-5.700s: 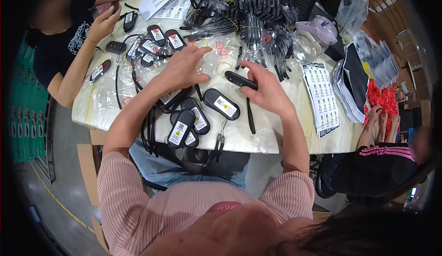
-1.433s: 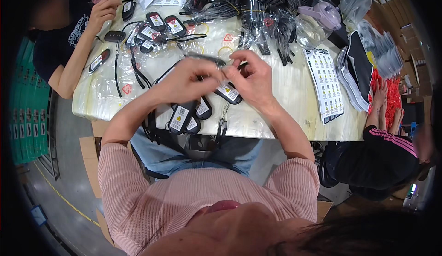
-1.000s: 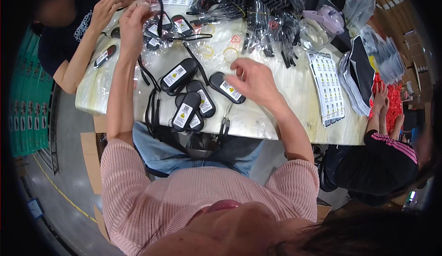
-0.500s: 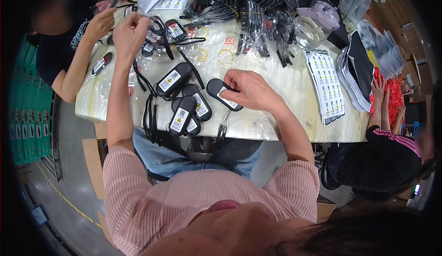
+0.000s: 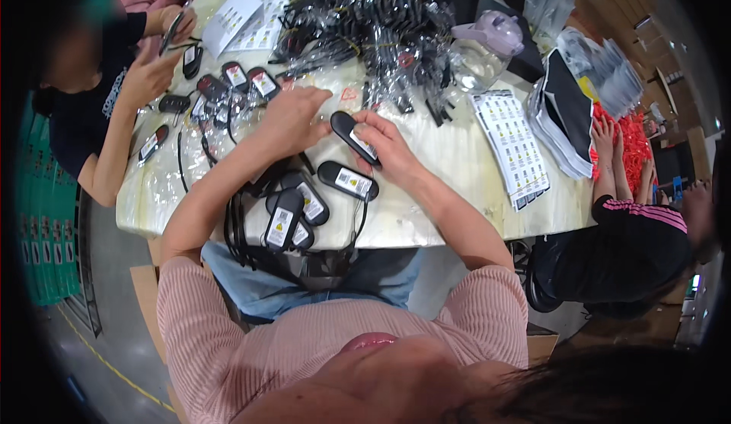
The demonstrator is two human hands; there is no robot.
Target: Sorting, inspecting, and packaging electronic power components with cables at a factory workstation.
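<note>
My right hand [image 5: 387, 147] grips a black oval handheld device [image 5: 343, 125] with a white label, thumb on its labelled face. Close to that device's upper end, my left hand [image 5: 293, 121] reaches across with fingers stretched out; I see nothing in it. Below the held device, another black labelled device [image 5: 348, 180] lies on the table with its strap hanging toward the edge. Several more are piled under my left forearm, among them a labelled device [image 5: 282, 220] at the front; part of the pile is hidden by that arm.
Beyond my left hand lie several smaller devices [image 5: 234, 76] in clear plastic. Bagged black straps [image 5: 388, 51] heap at the back. On the right are a label sheet [image 5: 509, 146], a plastic pitcher [image 5: 487, 47] and a paper stack [image 5: 560, 131]. Co-workers sit at left and right.
My left hand has come from the far left toward my right hand, its fingers now extended. My right hand now holds a device farther up; the strapped one it was touching lies on the table.
</note>
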